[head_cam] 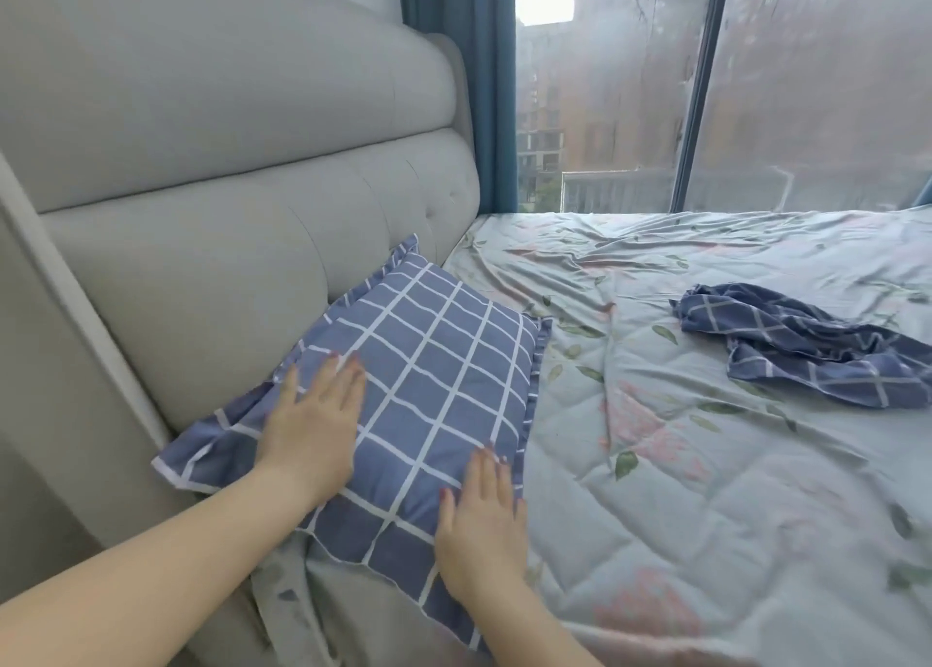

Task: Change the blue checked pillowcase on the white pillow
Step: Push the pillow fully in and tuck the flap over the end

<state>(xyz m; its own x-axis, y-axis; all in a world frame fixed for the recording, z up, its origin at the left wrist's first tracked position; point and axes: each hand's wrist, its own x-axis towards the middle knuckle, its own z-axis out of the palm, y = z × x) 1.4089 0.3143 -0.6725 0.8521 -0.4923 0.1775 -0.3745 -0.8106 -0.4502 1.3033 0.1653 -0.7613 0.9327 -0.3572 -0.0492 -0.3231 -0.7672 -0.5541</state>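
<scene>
A pillow in a blue checked pillowcase (pixel 433 374) lies at the head of the bed, leaning against the grey headboard. The white pillow itself is hidden inside the case. My left hand (pixel 312 424) rests flat on the pillow's left side with straight fingers. My right hand (pixel 481 520) lies flat on the pillow's near right corner, fingers straight too. A second blue checked pillowcase (pixel 802 343) lies crumpled and empty on the bed, far to the right of both hands.
The bed is covered by a pale green quilted sheet with leaf and flower print (pixel 706 464), wrinkled in the middle. A padded grey headboard (pixel 227 187) rises on the left. A blue curtain (pixel 454 61) and a large window (pixel 706 86) stand behind the bed.
</scene>
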